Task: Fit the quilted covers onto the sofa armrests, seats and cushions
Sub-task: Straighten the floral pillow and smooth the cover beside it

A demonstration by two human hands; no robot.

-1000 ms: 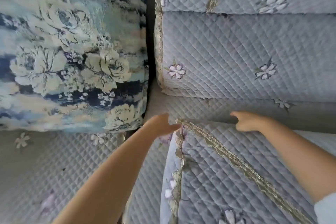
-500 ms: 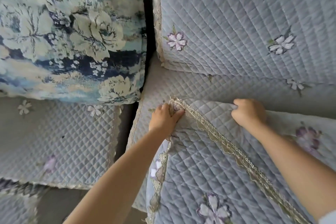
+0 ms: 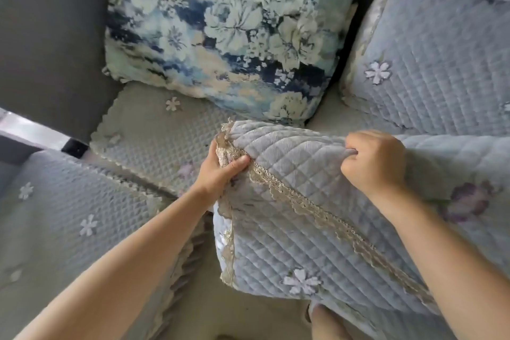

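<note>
On the sofa seat point(image 3: 154, 143), both hands point(image 3: 220, 171) clutch a quilted cover point(image 3: 289, 229) beside a floral cushion point(image 3: 234, 36).

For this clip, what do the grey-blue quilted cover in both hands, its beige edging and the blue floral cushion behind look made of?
Grey-blue quilted cover: soft padded fabric, matte and slightly velvety, stitched in diamonds; it bunches under the right hand.
Beige edging: openwork scalloped lace, pinched by the left hand.
Blue floral cushion: printed woven cloth, probably; faint sheen, blur hides the weave.
</note>
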